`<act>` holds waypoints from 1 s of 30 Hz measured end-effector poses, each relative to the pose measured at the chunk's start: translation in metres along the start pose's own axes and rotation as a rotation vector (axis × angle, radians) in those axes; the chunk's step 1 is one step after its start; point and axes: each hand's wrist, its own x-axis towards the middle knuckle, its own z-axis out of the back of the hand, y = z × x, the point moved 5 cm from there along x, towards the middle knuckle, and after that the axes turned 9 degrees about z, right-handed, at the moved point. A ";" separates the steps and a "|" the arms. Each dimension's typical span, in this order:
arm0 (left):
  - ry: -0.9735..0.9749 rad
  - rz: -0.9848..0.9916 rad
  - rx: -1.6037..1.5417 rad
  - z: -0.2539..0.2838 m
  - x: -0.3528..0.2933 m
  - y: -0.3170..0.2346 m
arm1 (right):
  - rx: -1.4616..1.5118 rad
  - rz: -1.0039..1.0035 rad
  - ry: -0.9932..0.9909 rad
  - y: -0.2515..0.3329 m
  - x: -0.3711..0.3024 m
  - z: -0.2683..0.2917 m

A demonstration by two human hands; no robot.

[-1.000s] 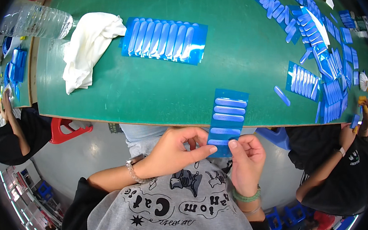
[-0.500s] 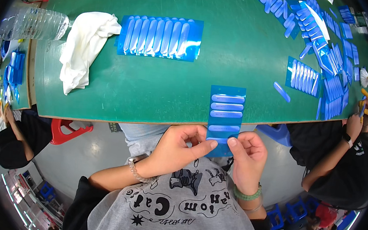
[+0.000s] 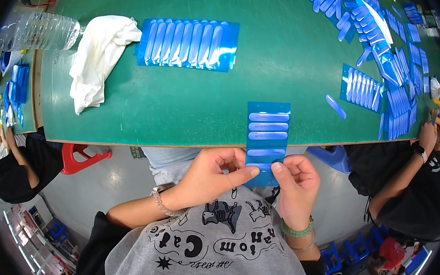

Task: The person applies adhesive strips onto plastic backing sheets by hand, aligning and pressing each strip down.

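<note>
My left hand (image 3: pixel 217 171) and my right hand (image 3: pixel 298 186) pinch the two side edges of a blue film sheet (image 3: pixel 267 145) at the table's near edge. Several long, round-ended pale blue strips lie crosswise on the film, with a wider gap in the middle. Both thumbs press near the ends of the lowest strip (image 3: pixel 262 166). The sheet's far part reaches over the tabletop; its near end hangs before my shirt. My other fingers curl behind the film, partly hidden.
A stack of blue strip sheets (image 3: pixel 186 43) lies beyond my hands, beside a white cloth (image 3: pixel 101 59) and clear plastic bottle (image 3: pixel 46 30). One loose strip (image 3: pixel 335 107) and piled blue sheets (image 3: pixel 398 103) lie right. People work at both sides; a red stool (image 3: pixel 79 159) stands left.
The film sheet has shifted very slightly left, and its lowest strip shows more clearly between my thumbs. My grip looks the same. The person at the right has moved an arm a little.
</note>
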 end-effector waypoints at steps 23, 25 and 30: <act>-0.003 -0.118 0.033 -0.004 -0.006 0.000 | 0.056 -0.038 0.317 -0.003 0.001 -0.008; 0.004 -0.029 0.041 0.000 -0.007 0.003 | 0.052 -0.057 0.285 0.006 0.006 -0.020; -0.025 -0.094 0.205 0.001 -0.007 -0.001 | -0.012 -0.130 0.233 -0.004 0.007 -0.015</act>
